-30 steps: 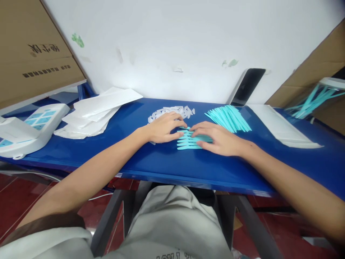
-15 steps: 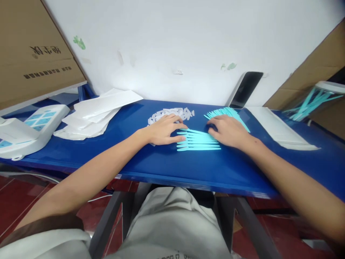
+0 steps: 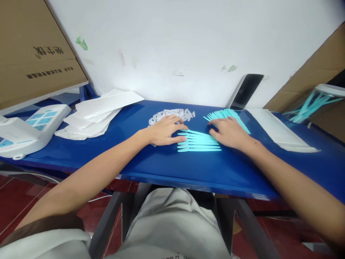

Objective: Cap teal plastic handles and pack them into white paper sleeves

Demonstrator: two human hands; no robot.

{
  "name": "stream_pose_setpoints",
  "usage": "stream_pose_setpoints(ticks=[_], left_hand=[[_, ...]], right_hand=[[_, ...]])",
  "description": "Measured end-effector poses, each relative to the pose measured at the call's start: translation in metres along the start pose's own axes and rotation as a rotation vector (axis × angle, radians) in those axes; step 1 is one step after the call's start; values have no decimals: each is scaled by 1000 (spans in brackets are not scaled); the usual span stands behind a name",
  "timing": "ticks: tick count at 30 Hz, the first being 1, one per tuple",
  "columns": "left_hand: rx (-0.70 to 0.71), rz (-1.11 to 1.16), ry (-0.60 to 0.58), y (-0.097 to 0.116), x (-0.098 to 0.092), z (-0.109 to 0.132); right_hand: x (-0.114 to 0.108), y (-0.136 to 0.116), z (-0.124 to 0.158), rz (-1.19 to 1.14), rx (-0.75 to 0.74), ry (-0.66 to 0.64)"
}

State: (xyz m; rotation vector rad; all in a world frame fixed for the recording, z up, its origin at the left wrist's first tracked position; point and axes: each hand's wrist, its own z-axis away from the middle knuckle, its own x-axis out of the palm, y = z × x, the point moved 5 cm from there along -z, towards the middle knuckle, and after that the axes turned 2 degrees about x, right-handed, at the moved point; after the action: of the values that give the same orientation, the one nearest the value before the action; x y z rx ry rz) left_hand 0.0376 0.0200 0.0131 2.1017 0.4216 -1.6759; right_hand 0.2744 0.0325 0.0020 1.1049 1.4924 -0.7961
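A row of thin turquoise plastic sticks with flattened ends (image 3: 203,141) lies side by side on the blue table (image 3: 161,163). My left hand (image 3: 166,131) rests at their left ends, thumb and index finger spread apart and touching the uppermost ones. Beneath and behind its fingers is a heap of small whitish translucent pieces (image 3: 185,114), partly covered. My right hand (image 3: 228,131) lies at the row's upper right, thumb apart from the bent index finger. Behind it fans a second bunch of turquoise sticks (image 3: 232,113); the other right fingertips are hidden.
White paper sheets or envelopes (image 3: 91,117) and a white-and-blue plastic device (image 3: 40,129) lie at left, before a cardboard box (image 3: 40,39). A phone (image 3: 246,91) leans on the wall. Farther right are a white strip (image 3: 283,131) and a clear tub of turquoise sticks (image 3: 314,104).
Very little differs. My right thumb and index finger have shifted slightly at the row's right end; my left hand stays in place. The whole view has moved a touch.
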Motion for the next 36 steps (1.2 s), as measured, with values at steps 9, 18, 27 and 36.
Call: stream_pose_setpoints(ticks=[9, 18, 27, 36], left_hand=[[3, -1, -1, 0, 0, -1], [-1, 0, 4, 0, 0, -1], [-47, -28, -16, -4, 3, 0], [-92, -6, -34, -9, 7, 2]], right_hand=[[4, -7, 0, -106, -126, 18], [-3, -19, 3, -181, -317, 55], [-10, -37, 8, -373, -381, 60], [-8, -39, 8, -453, -355, 20]])
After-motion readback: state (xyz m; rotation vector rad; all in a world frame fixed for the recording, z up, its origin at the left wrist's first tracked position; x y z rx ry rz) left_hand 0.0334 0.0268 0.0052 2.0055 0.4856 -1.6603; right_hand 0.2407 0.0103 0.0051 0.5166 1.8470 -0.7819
